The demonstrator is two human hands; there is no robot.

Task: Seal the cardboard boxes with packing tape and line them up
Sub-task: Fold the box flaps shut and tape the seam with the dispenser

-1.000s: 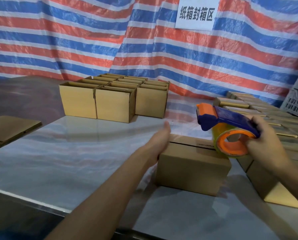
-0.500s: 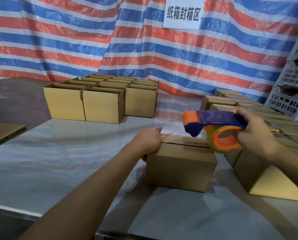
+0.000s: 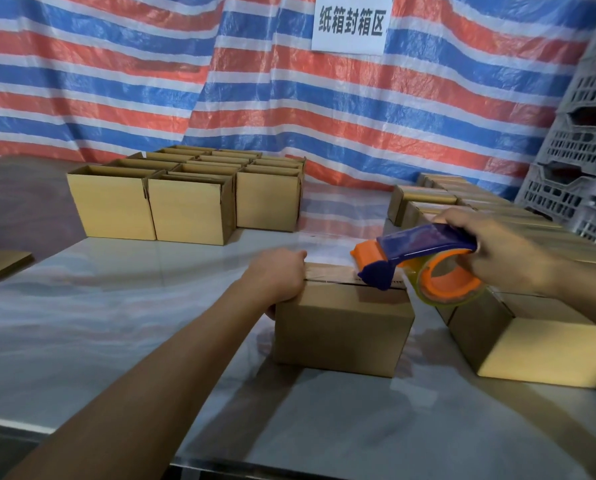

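With left hand (image 3: 279, 275) curled over the left end of the box (image 3: 341, 327) on the table (image 3: 116, 306), right hand (image 3: 497, 254) gripping the tape dispenser (image 3: 424, 258), nose on the top seam; strip (image 3: 327, 271) laid roughly halfway across. Judged mid-task: closed boxes (image 3: 532, 341) lined up at right; open boxes (image 3: 185, 209) behind left, not yet sealed.
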